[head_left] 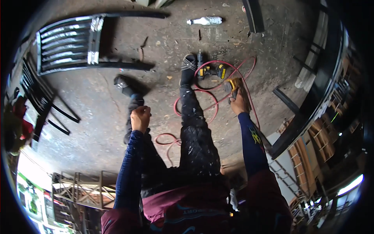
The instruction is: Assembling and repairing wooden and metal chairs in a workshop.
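Concrete floor (97, 101) filling most of the view, stained and dusty. Up at ten o'clock, a black slatted metal frame (66, 45) lying flat, a second slatted piece (37, 93) just beside it at nine o'clock. Over at three o'clock, a long black metal beam (311, 101) running diagonally along the edge. Dead centre, two legs in paint-flecked dark trousers (196, 136) stretched toward twelve o'clock, a sandal on the foot at the top. Looping around the right leg from one o'clock down to six, a red hose or cable (212, 103), touching the floor. Just past the foot at one o'clock, a yellow-and-black cordless drill (210, 71) lying on its side. Right hand (238, 104), at two o'clock from centre, wrapped tight around a yellow power tool (233, 85), held just above the floor near the drill. Left hand (140, 118), at ten o'clock from centre, curled into a fist, cannot tell whether anything sits inside it. Far up at twelve o'clock, a small clear plastic bottle (205, 20) on its side.
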Demonstrator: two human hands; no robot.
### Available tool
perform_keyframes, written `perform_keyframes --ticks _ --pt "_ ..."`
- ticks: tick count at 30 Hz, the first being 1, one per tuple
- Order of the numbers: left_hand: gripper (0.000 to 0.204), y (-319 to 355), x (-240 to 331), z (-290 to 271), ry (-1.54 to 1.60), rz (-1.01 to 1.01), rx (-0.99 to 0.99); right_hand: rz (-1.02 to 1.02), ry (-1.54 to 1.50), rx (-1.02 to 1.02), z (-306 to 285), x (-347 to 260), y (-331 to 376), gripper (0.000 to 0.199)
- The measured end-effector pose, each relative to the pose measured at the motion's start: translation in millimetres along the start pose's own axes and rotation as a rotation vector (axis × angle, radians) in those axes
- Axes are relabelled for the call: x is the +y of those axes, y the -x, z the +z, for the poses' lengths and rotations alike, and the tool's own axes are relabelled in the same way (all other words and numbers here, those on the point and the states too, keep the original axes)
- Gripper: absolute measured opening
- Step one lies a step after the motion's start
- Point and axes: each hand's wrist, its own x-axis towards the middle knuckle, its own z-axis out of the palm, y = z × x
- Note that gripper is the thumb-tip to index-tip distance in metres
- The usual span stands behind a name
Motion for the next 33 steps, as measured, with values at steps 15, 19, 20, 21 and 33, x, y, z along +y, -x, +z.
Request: perform_keyframes --ticks 15,19,20,21,33 --pt "0.032 -29 32 186 -0.133 0.260 -0.408 -0.027 0.059 0.407 118 0 -358 0.088" --pt "0.032 -35 34 187 -0.071 0.180 -0.354 0.005 0.063 0.342 138 5 -365 0.090" --pt "0.032 -34 33 189 -0.095 0.157 -0.363 0.083 0.066 0.308 138 2 -360 0.087" --pt "0.033 -34 32 192 -0.089 0.196 -0.351 0.138 0.130 0.355 139 -8 -355 0.079" --pt "0.031 -51 13 205 -0.172 0.351 -0.332 -0.724 0.321 0.689 64 -252 -384 0.044"
